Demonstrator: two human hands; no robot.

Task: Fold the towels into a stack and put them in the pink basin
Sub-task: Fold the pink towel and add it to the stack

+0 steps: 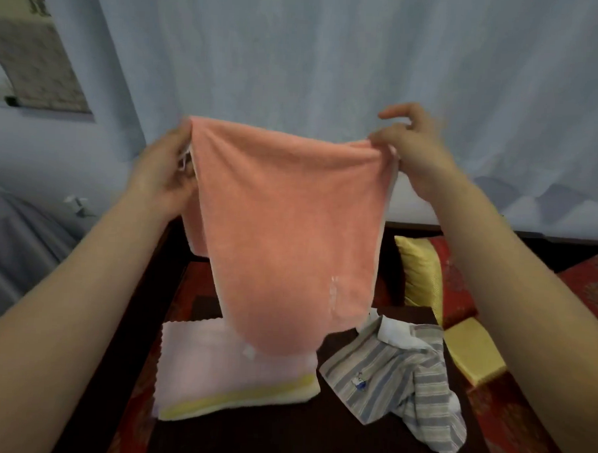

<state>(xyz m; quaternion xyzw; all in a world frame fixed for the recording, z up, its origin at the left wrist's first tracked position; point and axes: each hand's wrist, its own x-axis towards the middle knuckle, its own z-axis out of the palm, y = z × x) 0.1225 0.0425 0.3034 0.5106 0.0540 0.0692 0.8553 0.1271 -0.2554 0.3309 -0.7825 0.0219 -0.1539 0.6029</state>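
A salmon-pink towel (283, 232) hangs in the air in front of me, doubled over. My left hand (163, 172) pinches its upper left corner and my right hand (414, 152) pinches its upper right corner, index finger lifted. Below it on the dark table (281, 438) lies a folded stack of a pale pink towel (230, 363) over a yellow-edged one. A crumpled grey-and-blue striped towel (397, 381) lies to the right of the stack. No pink basin is in view.
Yellow cushions (422, 272) and red patterned cushions (459, 288) sit at the right on a dark wooden bench. A pale blue curtain (332, 56) hangs behind. Grey cloth (19, 241) covers something at the left.
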